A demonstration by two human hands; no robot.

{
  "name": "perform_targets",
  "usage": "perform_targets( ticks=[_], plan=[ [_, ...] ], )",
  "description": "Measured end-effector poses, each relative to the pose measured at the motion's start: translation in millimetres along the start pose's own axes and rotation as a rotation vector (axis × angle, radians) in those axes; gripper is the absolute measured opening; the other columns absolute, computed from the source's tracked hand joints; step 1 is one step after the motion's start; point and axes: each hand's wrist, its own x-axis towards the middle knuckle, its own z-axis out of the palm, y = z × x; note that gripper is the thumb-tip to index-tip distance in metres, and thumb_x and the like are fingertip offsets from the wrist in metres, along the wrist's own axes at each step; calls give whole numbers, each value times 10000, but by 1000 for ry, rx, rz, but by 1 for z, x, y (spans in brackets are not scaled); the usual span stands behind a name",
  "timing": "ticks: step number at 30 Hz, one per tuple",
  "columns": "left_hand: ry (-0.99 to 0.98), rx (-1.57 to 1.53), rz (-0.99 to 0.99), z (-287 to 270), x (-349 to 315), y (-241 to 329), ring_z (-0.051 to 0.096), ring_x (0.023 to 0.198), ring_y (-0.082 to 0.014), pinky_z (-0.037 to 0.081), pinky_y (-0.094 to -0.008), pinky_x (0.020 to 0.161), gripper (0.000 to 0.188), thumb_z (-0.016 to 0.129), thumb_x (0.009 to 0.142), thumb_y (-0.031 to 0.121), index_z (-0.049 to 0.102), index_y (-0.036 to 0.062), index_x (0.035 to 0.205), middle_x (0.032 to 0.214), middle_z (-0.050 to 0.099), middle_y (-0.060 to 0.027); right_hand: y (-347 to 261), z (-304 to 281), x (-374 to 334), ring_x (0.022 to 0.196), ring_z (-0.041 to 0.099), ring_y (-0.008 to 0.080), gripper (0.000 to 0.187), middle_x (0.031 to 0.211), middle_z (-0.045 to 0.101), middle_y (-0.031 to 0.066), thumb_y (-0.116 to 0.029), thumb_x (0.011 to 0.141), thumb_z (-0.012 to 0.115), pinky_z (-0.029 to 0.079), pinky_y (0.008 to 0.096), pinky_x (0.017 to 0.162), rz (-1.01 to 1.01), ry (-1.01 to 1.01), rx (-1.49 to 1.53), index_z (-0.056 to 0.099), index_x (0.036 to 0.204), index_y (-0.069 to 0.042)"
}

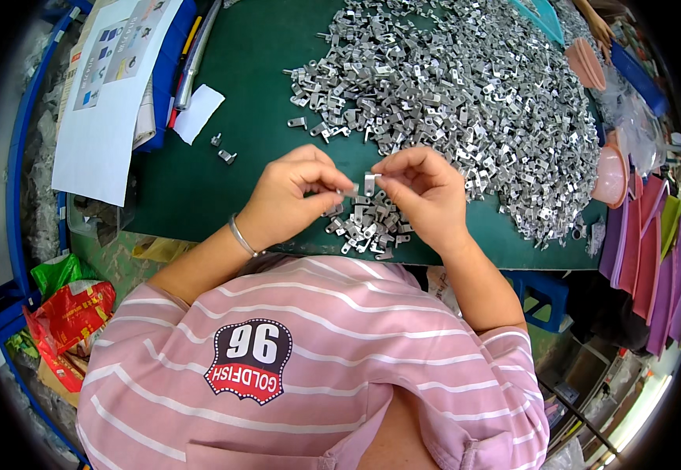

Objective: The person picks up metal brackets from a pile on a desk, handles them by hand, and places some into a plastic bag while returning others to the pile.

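Note:
Between thumb and fingers of my right hand point(425, 188) is a small silver metal bracket point(370, 184), held upright. My left hand point(297, 194), with a bangle at its wrist, pinches another small metal piece point(350, 190) close beside it; the fingers cover much of its shape. Just below both hands lies a small heap of similar brackets point(372, 227) near the table's front edge. A far larger pile of brackets point(466, 94) spreads over the green table point(254, 70) beyond and to the right of my hands.
Two loose metal parts point(227, 157) lie left of my hands, near a white paper scrap point(199, 113). A blue tray point(169, 70) with papers and pens stands at the left. Pink bowls point(611, 174) sit at the right edge. Another person's hand point(600, 35) shows at the far right.

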Motion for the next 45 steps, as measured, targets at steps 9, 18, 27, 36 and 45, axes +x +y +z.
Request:
perform_targets(
  ticks=[9, 18, 27, 36, 45],
  plan=[
    [189, 561, 262, -10, 14, -8, 594, 755, -210, 478, -289, 659, 178, 696, 742, -15, 655, 17, 912, 873, 582, -98, 3, 9, 27, 731, 588, 299, 70, 782, 594, 104, -32, 771, 650, 486, 397, 645, -539, -105, -804, 626, 837, -37],
    [284, 771, 352, -8, 35, -22, 591, 758, -301, 491, -366, 665, 186, 707, 740, 8, 610, 5, 899, 869, 564, -128, 18, 21, 51, 756, 603, 285, 75, 782, 584, 110, -18, 690, 607, 504, 378, 647, -553, -50, -1138, 584, 761, -29],
    [289, 673, 269, -8, 30, -24, 584, 736, -282, 485, -358, 654, 171, 693, 757, 3, 616, 24, 908, 787, 558, -102, -1, -1, 22, 815, 641, 95, 91, 874, 669, 47, 63, 809, 661, 539, 236, 710, 142, -65, 6, 627, 882, 19],
    [235, 815, 322, -2, 30, -20, 574, 746, -288, 477, -361, 658, 164, 687, 756, 21, 619, 44, 903, 829, 546, -110, -1, -6, 13, 809, 648, 145, 107, 898, 663, 100, 111, 799, 634, 543, 262, 753, 143, -61, 266, 607, 868, 33],
    [246, 59, -137, -16, 10, -22, 611, 755, -103, 513, -247, 672, 189, 641, 851, -6, 607, -9, 1037, 892, 621, -48, -11, 1, 20, 640, 604, 89, 50, 697, 641, 39, 44, 763, 637, 496, 244, 590, 96, -352, -396, 643, 790, 2]
  ],
)
